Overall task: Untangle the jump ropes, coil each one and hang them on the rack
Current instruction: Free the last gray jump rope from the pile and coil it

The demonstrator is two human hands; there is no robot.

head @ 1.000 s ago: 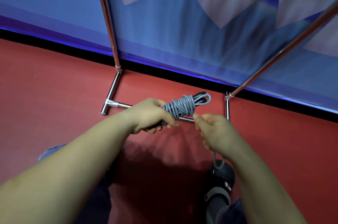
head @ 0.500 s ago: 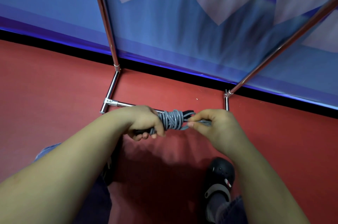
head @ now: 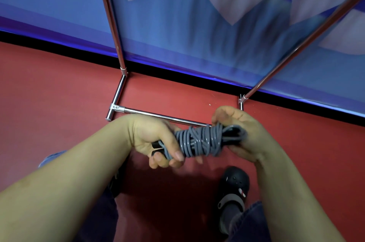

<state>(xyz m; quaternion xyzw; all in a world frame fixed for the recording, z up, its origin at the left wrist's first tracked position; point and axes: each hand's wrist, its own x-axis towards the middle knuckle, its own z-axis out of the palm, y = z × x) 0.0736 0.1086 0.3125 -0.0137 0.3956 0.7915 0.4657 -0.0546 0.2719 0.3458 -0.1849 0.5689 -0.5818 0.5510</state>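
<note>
One grey jump rope (head: 199,141), wound into a single bundle, sits at frame centre between two hands. The left hand (head: 156,139) has its fingers curled around one end; the right hand (head: 241,133) grips the other. Two chrome rack (head: 116,44) uprights rise behind, above the red floor (head: 49,93).

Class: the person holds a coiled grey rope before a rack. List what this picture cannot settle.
- Rack top: cut off by the head view's upper edge.
- Rope ends and black handles: hidden under the left hand and right hand.
- Other ropes: none in view.
</note>
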